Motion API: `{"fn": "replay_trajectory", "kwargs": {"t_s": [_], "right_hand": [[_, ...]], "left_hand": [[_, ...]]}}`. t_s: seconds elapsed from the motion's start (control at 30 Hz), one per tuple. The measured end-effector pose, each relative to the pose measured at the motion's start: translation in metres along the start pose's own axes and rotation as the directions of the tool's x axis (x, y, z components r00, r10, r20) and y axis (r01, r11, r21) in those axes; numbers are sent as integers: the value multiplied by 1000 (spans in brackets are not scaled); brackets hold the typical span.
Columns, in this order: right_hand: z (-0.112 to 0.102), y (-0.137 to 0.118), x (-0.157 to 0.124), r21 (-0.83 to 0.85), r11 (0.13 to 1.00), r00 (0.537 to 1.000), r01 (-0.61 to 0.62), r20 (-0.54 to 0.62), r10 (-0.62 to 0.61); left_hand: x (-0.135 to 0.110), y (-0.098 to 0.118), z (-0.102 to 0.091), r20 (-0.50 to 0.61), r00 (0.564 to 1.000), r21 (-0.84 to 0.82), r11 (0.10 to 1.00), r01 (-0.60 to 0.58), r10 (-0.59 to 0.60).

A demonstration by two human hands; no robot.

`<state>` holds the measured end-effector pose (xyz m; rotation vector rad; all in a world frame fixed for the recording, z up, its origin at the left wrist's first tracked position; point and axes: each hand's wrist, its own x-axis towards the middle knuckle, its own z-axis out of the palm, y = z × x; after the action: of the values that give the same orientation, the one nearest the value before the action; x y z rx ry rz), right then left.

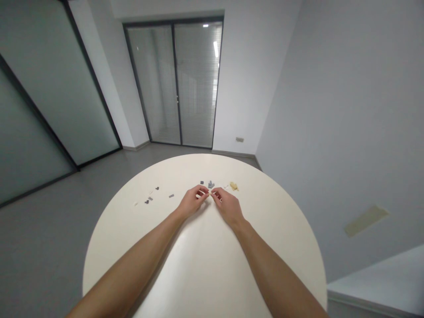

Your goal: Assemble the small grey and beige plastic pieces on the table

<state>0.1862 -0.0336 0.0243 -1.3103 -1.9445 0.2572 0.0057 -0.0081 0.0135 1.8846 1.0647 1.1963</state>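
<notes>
Small pale piece [210,193] held between hands, left [191,201] and right [229,205].

Office interior by the look of it, probably a small meeting room. Left: frosted-glass partition [43,84] in dark framing. Far side: two-pane glazed unit [195,88], also dark-framed, fine horizontal blinds at the glass, bright light streaks showing in the right pane. Plain pale walls [255,70], grey floor [49,243], narrow grey skirting [233,153]. Round white table [202,274], smooth-topped, meeting-room type
</notes>
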Motion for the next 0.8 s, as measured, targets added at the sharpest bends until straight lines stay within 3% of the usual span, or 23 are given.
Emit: {"fn": "replay_trajectory", "kwargs": {"t_s": [0.8], "right_hand": [[0,-2,0,-13,1000,999,-18,44,18]], "left_hand": [[0,3,-4,-30,999,12,1000,-28,28]]}}
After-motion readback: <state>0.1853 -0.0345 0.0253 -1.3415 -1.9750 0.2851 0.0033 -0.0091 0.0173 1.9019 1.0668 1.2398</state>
